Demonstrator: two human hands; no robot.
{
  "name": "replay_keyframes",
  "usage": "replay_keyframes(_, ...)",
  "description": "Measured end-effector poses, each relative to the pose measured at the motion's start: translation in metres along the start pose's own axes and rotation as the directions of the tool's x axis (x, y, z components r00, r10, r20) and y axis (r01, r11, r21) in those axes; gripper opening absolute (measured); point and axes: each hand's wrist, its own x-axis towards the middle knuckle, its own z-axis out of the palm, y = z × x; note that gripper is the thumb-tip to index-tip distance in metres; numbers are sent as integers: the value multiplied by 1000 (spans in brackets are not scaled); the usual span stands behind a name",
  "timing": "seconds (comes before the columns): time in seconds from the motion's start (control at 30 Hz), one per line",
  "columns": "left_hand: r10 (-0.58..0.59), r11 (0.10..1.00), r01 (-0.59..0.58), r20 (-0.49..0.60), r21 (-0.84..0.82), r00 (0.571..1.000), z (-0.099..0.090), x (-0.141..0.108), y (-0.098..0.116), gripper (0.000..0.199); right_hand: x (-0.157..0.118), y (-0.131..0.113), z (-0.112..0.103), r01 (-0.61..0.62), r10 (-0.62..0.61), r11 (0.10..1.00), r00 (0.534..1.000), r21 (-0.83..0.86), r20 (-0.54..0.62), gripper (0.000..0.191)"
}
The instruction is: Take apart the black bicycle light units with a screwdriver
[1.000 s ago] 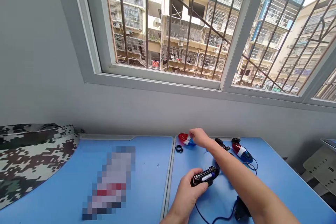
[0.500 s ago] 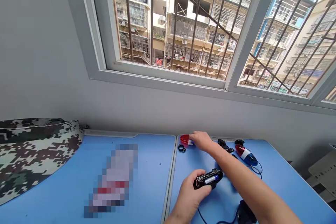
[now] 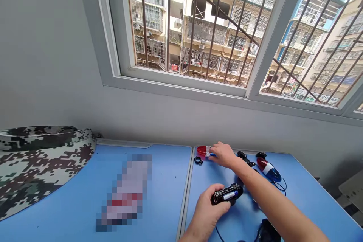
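Note:
My left hand (image 3: pixel 208 208) grips a black oval casing (image 3: pixel 227 194) whose open top shows a circuit board and a silvery-blue battery. A wire hangs below it. Farther back, my right hand (image 3: pixel 222 154) has its fingers on the near end of a red, white and blue cover (image 3: pixel 203 151) lying by the table's back edge. Just in front of that cover lies a small black ring clamp (image 3: pixel 198 160). To the right sits a second red, white and blue light (image 3: pixel 269 169) with a black cable.
Black parts (image 3: pixel 245 158) lie behind my right forearm, and a black disc (image 3: pixel 261 155) is near the back edge. A black item (image 3: pixel 269 230) rests at the front. Camouflage cloth (image 3: pixel 42 162) covers the left side of the blue table (image 3: pixel 164 193). A barred window is above.
The view has shifted slightly. My right hand's fingers have shifted a little on the cover, with the wrist a bit lower. My left hand still holds the casing.

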Motion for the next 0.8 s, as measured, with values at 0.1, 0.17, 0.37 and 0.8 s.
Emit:
replay_keyframes(0.1, -3, 1000, 3, 10, 10, 1000, 0, 0, 0, 35, -4, 1, 7, 13, -13, 999, 1000, -31, 3, 16)
replay_keyframes(0.17, -6, 1000, 6, 14, 18, 1000, 0, 0, 1, 34, -5, 1, 13, 9, -9, 999, 1000, -47, 3, 20)
replay_keyframes(0.37, 0, 1000, 0, -7, 10, 1000, 0, 0, 3, 34, -9, -5, 22, -3, 2, 998, 1000, -68, -8, 26)
replay_keyframes(0.8, -11, 1000, 11, 1, -1, 1000, 0, -2, 4, 39, -31, -13, 6, -12, 12, 1000, 1000, 28, -14, 21)
